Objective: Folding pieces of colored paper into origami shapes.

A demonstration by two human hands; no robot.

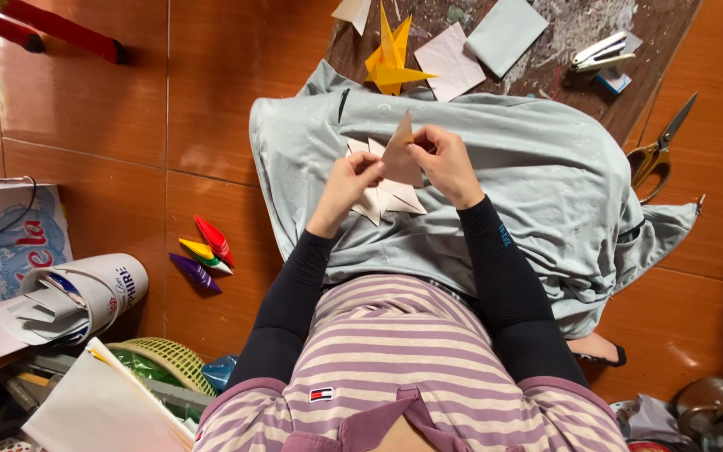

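The pale folded paper piece (395,172), a tan pointed shape with spiky white points fanning out below it, sits raised just above the person's lap, over the grey-green cloth (537,176) draped across the knees, which seems to serve as a soft working bed for it. Both hands are closed on it: the left hand (351,180) pinches its left edge with bent fingers, and the right hand (443,159) pinches the upper tan flap near its tip, so the paper is held taut between them, probably to keep a crease sharp. Beyond the cloth a dark, paint-spattered surface (579,25) carries loose paper squares (483,46) in grey and pale pink, a finished yellow folded figure (391,63) and a white stapler (600,50), all well apart from the hands and not in their way. On the tiled floor (127,125) lie scissors (658,146) to the right, near the cloth's edge, and, to the left, a small cluster of red, yellow, green and purple folded cones (201,254). A rolled paper tube (85,293) and a green basket (165,360) crowd the lower left corner.
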